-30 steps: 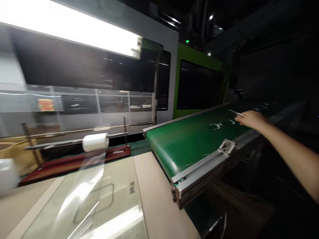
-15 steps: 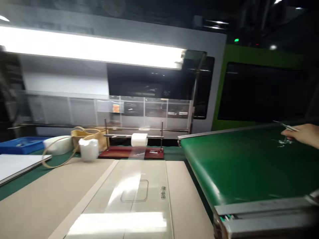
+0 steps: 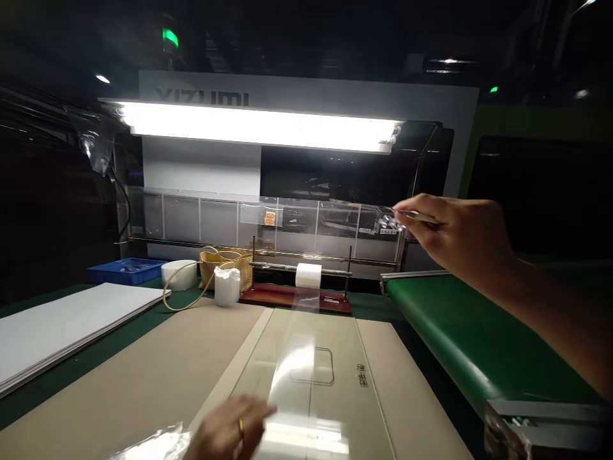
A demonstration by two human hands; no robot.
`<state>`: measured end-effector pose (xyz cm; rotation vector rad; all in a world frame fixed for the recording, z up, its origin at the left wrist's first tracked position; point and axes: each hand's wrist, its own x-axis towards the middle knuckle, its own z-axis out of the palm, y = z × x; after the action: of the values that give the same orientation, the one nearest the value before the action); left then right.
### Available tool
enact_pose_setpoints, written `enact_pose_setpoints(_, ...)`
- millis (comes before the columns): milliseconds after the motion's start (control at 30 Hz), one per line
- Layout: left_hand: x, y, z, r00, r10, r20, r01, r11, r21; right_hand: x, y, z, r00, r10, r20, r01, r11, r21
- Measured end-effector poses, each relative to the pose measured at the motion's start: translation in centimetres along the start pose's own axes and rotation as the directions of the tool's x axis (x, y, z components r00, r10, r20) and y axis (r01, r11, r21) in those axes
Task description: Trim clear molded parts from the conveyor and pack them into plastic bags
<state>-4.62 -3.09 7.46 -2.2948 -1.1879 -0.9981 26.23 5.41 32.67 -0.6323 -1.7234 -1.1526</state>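
My right hand (image 3: pixel 445 227) is raised on the right, in front of the clear pocket strip. Its fingers are closed around a slim, pen-like tool (image 3: pixel 419 218), probably tweezers. Small shiny clear bits (image 3: pixel 390 222) show at the fingertips; I cannot tell whether the tool grips them. My left hand (image 3: pixel 230 428), with a ring on one finger, is low at the front over the left edge of a clear sheet (image 3: pixel 330 399). It is blurred, and its grip is unclear. Crinkled clear plastic (image 3: pixel 153 446) lies beside that hand, partly cut off by the frame.
A green conveyor belt (image 3: pixel 460 332) runs on the right. Behind the sheet stands a film roll (image 3: pixel 309 276) on a red-based holder (image 3: pixel 278 294). To the left are a white roll (image 3: pixel 227 287), yellow basket (image 3: pixel 246 271), blue tray (image 3: pixel 127 271) and white sheets (image 3: pixel 76 326). A lamp (image 3: pixel 258 126) hangs above.
My right hand has come off the green belt, moving left and up with the tool. The shiny bits seen on the belt now appear near its fingertips. My left hand and the crinkled plastic have entered below.
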Motion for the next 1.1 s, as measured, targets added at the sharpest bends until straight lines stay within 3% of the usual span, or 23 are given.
enact_pose_setpoints(67,2.8,-2.4,-3.1,0.987,-0.071,-0.147,0.078,0.996,0.040,1.6,-1.9,1.0,0.997,-0.014,-0.078,0.017,0.999,0.039)
enact_pose_setpoints(133,5.5,-3.9,-6.7,0.938,-0.115,-0.326,0.155,0.983,0.100,2.7,-3.2,1.9,0.992,-0.027,-0.122,0.034,0.998,0.061)
enact_pose_setpoints(233,8.5,-4.6,-11.2,0.853,-0.205,-0.481,0.277,0.957,0.083,3.4,-4.7,2.8,0.983,-0.016,-0.180,0.029,0.997,0.069)
enact_pose_setpoints(300,9.7,-4.7,-13.1,0.810,-0.207,-0.548,0.312,0.945,0.103,3.4,-5.5,3.1,0.976,0.007,-0.219,0.010,0.997,0.076)
enact_pose_setpoints(400,10.9,-4.8,-14.6,0.784,-0.141,-0.604,0.302,0.937,0.174,3.0,-6.3,2.9,0.964,0.009,-0.266,0.019,0.995,0.102)
enact_pose_setpoints(600,13.8,-4.5,-16.1,0.756,0.033,-0.654,0.176,0.952,0.252,2.4,-6.5,2.0,0.934,-0.030,-0.357,0.087,0.986,0.145)
enact_pose_setpoints(667,15.2,-3.6,-16.4,0.748,0.031,-0.663,0.149,0.965,0.214,2.4,-6.4,1.7,0.937,-0.020,-0.347,0.072,0.988,0.136)
enact_pose_setpoints(767,17.4,-1.8,-16.5,0.774,0.025,-0.633,0.118,0.976,0.183,2.5,-6.3,1.3,0.940,-0.026,-0.339,0.069,0.991,0.114)
enact_pose_setpoints(933,20.1,1.4,-14.2,0.874,0.218,-0.434,-0.019,0.908,0.418,2.4,-6.8,1.0,0.928,-0.089,-0.360,0.117,0.992,0.055)
enact_pose_setpoints(1100,21.3,2.9,-12.1,0.865,0.299,-0.404,-0.029,0.832,0.555,2.1,-7.8,1.0,0.940,-0.117,-0.322,0.157,0.982,0.101)
